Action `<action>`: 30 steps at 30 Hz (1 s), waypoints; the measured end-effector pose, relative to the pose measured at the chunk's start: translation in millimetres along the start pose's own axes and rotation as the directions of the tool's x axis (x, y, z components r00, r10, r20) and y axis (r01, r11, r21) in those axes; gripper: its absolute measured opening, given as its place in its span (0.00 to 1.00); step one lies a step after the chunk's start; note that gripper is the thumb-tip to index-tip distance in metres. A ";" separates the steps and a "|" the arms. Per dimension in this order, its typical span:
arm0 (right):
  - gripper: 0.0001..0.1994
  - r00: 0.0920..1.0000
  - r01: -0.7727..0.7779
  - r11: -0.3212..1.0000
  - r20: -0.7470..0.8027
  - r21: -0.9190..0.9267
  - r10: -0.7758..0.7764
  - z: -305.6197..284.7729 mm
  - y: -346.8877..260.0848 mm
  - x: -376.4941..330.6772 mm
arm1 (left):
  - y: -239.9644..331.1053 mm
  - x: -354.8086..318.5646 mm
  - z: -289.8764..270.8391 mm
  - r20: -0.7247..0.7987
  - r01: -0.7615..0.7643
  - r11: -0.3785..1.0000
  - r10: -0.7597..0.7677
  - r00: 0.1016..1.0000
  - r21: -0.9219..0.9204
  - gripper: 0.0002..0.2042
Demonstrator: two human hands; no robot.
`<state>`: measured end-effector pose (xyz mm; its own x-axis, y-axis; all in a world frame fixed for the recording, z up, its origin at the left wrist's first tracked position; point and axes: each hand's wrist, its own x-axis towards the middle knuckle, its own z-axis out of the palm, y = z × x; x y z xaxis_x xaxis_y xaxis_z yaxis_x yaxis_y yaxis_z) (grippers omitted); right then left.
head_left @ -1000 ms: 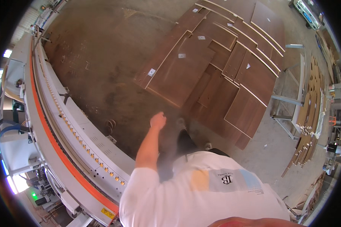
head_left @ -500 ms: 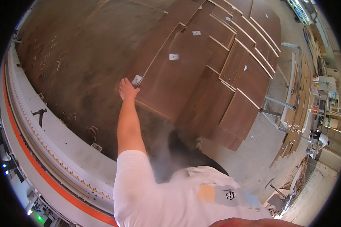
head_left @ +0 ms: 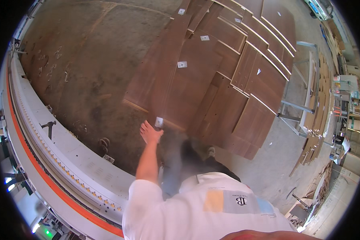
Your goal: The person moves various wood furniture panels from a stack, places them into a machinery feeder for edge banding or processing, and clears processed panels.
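Note:
My left hand (head_left: 151, 133) is at the near end of a brown board (head_left: 164, 90), close to a white label (head_left: 159, 122) on it. The thumb lies on one side of the label and the fingers on the other, gripping the board's end; motion blurs the contact. This board rests over a broad stack of brown panels (head_left: 200, 90), several with pale edges and white labels. Another label (head_left: 182, 64) lies on a panel beyond the hand. My right hand is out of view.
A long white machine (head_left: 74, 148) with an orange stripe curves along the left. A hammer (head_left: 49, 129) rests on its ledge. To the right stand a metal frame (head_left: 298, 108) and stacked long strips (head_left: 318, 120). A person (head_left: 342, 146) is far right.
My left hand has moved toward my body and slightly right, and the labelled board end has come with it. At the far left of the stack another white label now shows.

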<state>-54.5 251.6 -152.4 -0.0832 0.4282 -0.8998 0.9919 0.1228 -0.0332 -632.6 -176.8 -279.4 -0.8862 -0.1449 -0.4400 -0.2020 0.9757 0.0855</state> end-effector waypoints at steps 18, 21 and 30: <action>0.25 0.839 0.520 0.787 0.371 -0.332 -0.398 91.4 -329.6 111.0 | 21.2 -76.3 116.9 0.258 0.169 0.822 -0.028 0.966 -0.544 0.47; 0.28 0.799 0.530 0.848 0.325 0.019 -0.507 184.7 -370.5 144.6 | 25.3 -73.8 92.9 0.324 0.178 0.766 0.041 0.945 -0.618 0.44; 0.27 0.884 0.409 0.898 0.173 0.163 -0.435 236.2 -427.2 118.1 | 11.7 -72.4 103.9 0.288 0.149 0.750 0.058 0.956 -0.645 0.36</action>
<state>-465.3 38.2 -347.2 -0.4879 0.1698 -0.8562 0.8720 0.1393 -0.4693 -527.5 -137.7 -339.4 -0.7385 -0.0347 -0.6733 -0.5525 0.6036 0.5748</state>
